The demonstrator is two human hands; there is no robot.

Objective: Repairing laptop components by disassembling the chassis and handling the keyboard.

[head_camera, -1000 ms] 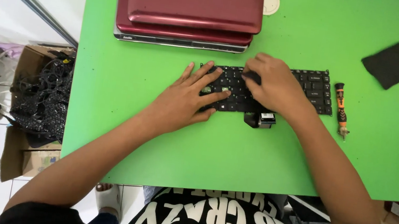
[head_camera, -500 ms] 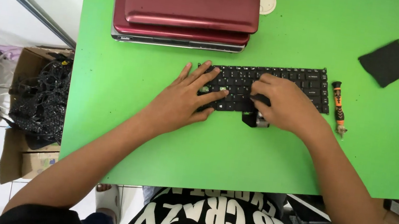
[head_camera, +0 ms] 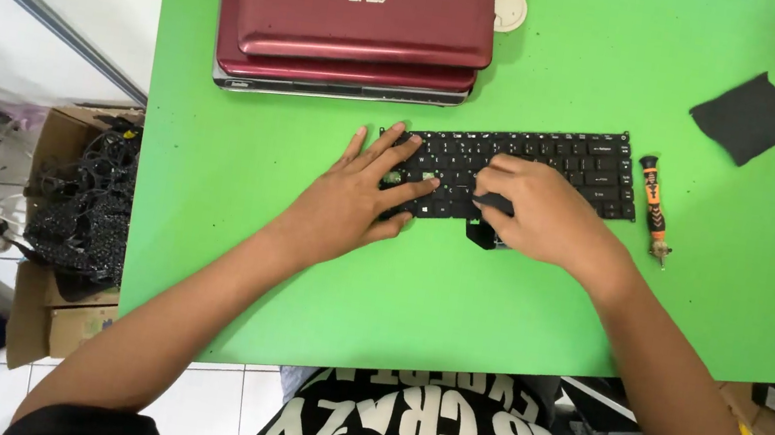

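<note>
A loose black laptop keyboard (head_camera: 557,161) lies flat on the green table (head_camera: 235,226). My left hand (head_camera: 360,199) rests flat on the keyboard's left end with its fingers spread. My right hand (head_camera: 540,214) lies over the keyboard's middle front edge, fingers curled down onto the keys. A small black tab (head_camera: 481,236) sticks out below the keyboard under that hand. What the right fingers pinch is hidden.
Two closed red laptops (head_camera: 356,11) are stacked at the table's far edge, with a white round disc (head_camera: 510,8) beside them. An orange-and-black screwdriver (head_camera: 655,205) lies right of the keyboard. A black cloth (head_camera: 745,116) sits far right. A cardboard box of black parts (head_camera: 76,204) stands on the floor at left.
My right hand has slid from the keyboard's right part toward its middle front edge. My left hand has stayed on the left end.
</note>
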